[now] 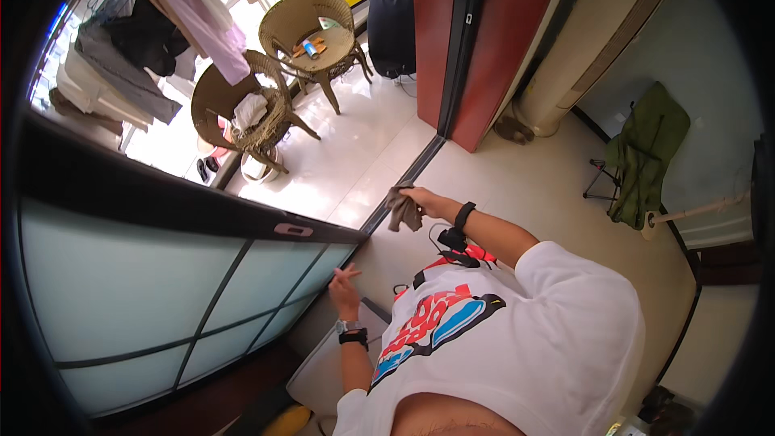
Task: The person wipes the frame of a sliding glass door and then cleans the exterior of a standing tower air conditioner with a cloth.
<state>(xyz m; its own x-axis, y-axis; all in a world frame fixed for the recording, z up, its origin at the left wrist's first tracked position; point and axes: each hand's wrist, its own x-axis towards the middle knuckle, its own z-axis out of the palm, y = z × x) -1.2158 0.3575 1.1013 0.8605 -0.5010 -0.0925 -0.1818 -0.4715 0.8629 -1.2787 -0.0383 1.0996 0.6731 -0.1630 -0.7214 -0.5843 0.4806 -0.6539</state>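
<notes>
My right hand (425, 201) grips a crumpled grey-brown cloth (404, 209), which hangs over the black floor track (396, 186) of the doorway. My left hand (345, 289) has its fingers spread and holds nothing. It is beside the sliding door panel (133, 278) of frosted glass in a dark frame; whether a fingertip touches the frame I cannot tell. A recessed handle (293, 229) sits in that door's edge. Across the opening stands a red door panel (514, 42) with a black edge.
Beyond the doorway are two wicker chairs (307, 30), hanging clothes (136, 42) and a person in a dark top (392, 27). To the right stand a green folding chair (651, 154), a floor-standing air conditioner (596, 42) and brown shoes (513, 130). A grey-white surface (321, 369) lies below my left arm.
</notes>
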